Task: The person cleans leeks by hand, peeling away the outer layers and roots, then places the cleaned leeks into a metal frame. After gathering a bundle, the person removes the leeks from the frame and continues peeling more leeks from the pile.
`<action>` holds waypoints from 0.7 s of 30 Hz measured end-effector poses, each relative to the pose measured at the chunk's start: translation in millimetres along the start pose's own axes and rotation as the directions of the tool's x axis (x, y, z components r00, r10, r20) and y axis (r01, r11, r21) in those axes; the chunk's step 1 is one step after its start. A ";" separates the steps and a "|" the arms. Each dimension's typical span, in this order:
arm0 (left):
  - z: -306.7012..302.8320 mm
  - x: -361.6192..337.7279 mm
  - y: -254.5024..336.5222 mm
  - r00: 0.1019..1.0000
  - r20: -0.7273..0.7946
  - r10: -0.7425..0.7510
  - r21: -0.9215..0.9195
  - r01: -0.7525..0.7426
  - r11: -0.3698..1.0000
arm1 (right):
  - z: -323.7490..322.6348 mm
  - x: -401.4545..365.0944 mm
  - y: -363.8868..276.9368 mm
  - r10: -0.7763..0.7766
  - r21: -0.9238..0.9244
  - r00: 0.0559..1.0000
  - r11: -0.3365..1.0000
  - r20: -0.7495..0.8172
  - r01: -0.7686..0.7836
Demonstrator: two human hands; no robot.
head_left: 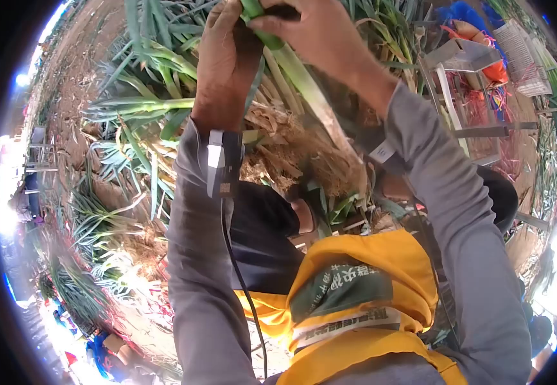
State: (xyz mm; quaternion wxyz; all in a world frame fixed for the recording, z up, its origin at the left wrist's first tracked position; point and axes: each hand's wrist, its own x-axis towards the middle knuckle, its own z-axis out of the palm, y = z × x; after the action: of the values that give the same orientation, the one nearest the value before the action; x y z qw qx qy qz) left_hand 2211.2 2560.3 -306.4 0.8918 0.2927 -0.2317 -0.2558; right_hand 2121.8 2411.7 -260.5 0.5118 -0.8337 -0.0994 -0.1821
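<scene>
Head view, fisheye; both arms raised toward the top centre of the frame. Left hand [226,61] closed around the green upper part of a green onion stalk [304,83], fingers wrapped, back of the hand to the camera; right hand [320,32] closed on the same stalk just above, fingertips pinched at its green end near the top edge. The stalk runs down and to the right from the hands; its pale shaft ends in a brown root clump [346,173] at mid-frame, hanging over dry husks. Grey sleeves on both arms; a small clip-on device [222,163] on the left sleeve with a black cable [243,282] running down from it. Yellow vest [362,289] fills the lower centre. Heaped green onions [143,83] lie on the soil at upper left. Containers: one white lattice basket [523,54] at upper right, contents not discernible; metal frame [461,61] just left of it.
</scene>
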 end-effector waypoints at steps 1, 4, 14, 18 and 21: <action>0.8 -2.2 -4.4 1.000 -0.012 -0.012 -0.008 0.012 1.000 | -3.6 0.5 -1.0 0.018 0.002 1.000 1.000 0.004 -0.018; 18.7 -5.6 -14.2 0.998 0.018 0.066 0.088 -0.067 0.994 | -26.6 8.8 -10.6 0.185 0.021 0.953 0.980 0.241 -0.196; 5.3 2.1 12.5 0.892 -0.379 0.246 0.234 -0.165 0.958 | 0.8 -40.0 -9.7 0.128 0.246 0.989 0.959 0.078 -0.143; -26.8 2.7 44.5 0.870 -0.344 0.353 0.299 -0.255 0.920 | -16.4 -87.5 -3.3 0.364 0.416 0.895 0.794 0.257 -0.442; -27.2 -0.8 60.9 0.875 -0.270 0.401 0.289 -0.324 0.901 | -7.9 -163.8 99.2 0.493 -0.405 0.762 0.853 0.421 -0.328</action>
State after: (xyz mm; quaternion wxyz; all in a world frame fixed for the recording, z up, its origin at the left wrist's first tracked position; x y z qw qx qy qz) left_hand 2245.4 2614.3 -287.1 0.9087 0.3846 -0.1623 -0.0024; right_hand 2005.4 2362.8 -404.6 0.3581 -0.9214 -0.0142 0.1502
